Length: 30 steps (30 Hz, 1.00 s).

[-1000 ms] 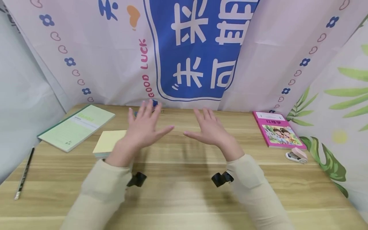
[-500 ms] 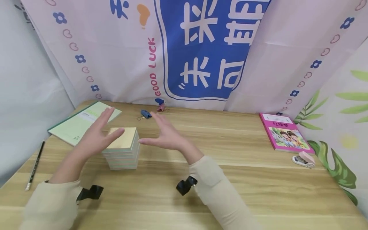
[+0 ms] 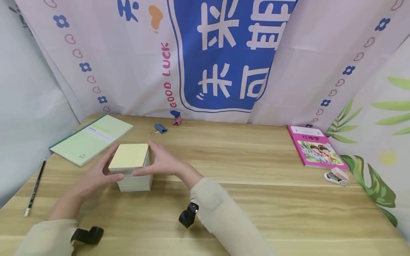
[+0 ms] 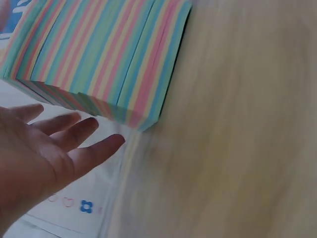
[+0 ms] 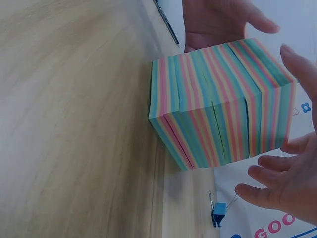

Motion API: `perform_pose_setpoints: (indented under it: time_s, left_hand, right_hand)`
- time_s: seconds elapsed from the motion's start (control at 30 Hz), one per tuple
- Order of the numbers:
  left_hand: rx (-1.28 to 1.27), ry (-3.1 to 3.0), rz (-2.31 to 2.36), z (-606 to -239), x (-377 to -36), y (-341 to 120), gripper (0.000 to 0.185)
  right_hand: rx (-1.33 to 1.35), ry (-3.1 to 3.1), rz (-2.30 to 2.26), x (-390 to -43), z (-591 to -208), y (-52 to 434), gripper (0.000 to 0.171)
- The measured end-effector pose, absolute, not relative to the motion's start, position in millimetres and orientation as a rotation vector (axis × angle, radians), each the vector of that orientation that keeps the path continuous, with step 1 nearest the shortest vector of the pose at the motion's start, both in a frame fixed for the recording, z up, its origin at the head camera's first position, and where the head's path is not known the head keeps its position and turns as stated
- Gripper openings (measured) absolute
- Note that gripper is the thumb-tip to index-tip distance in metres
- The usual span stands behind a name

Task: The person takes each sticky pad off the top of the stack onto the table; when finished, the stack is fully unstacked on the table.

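Note:
A thick block of pastel note paper [image 3: 129, 156] with a yellow top sheet stands on the wooden table [image 3: 256, 199], left of centre. My left hand [image 3: 102, 170] is cupped at its left side, fingers straight. My right hand [image 3: 160, 163] is at its right side, thumb toward the front corner. In the left wrist view the striped block [image 4: 99, 54] lies just beyond my straight fingers [image 4: 74, 131], with a thin gap. The right wrist view shows the block [image 5: 223, 104] between my right hand [image 5: 282, 188] and my left palm [image 5: 218, 20]. Neither hand clearly grips it.
A green notebook [image 3: 91, 138] lies at the back left and a pencil [image 3: 33, 188] near the left edge. A blue binder clip [image 3: 160, 128] and a pink one [image 3: 177, 121] sit by the backdrop. A pink book [image 3: 315, 147] and a small pink stapler [image 3: 336, 176] lie far right.
Both hands moved left from the table's middle and closed in on either side of the note block; a second ago they hovered spread above the table.

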<state>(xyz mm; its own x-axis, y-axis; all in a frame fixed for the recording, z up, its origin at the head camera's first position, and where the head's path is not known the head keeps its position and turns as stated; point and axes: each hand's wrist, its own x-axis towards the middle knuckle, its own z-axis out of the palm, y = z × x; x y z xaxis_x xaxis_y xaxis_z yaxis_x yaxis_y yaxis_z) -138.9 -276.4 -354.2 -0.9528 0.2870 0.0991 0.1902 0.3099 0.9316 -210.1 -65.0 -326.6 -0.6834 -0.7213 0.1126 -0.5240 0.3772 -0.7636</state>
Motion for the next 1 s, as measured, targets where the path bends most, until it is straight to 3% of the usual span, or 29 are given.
perform_pose_setpoints:
  time_s: [0.33, 0.7, 1.0]
  left_hand:
    - [0.400, 2.371, 1.913, -374, -144, -275, 0.079]
    - [0.330, 2.446, 1.854, -372, -138, -279, 0.082]
    - [0.231, 2.416, 1.840, -371, -139, -276, 0.085]
  right_hand:
    - [-1.045, 2.353, -1.280, -211, -329, -63, 0.075]
    - [-0.803, 1.944, -1.589, -208, -328, -34, 0.083]
    - [-0.574, 1.475, -1.973, -216, -332, 21, 0.082]
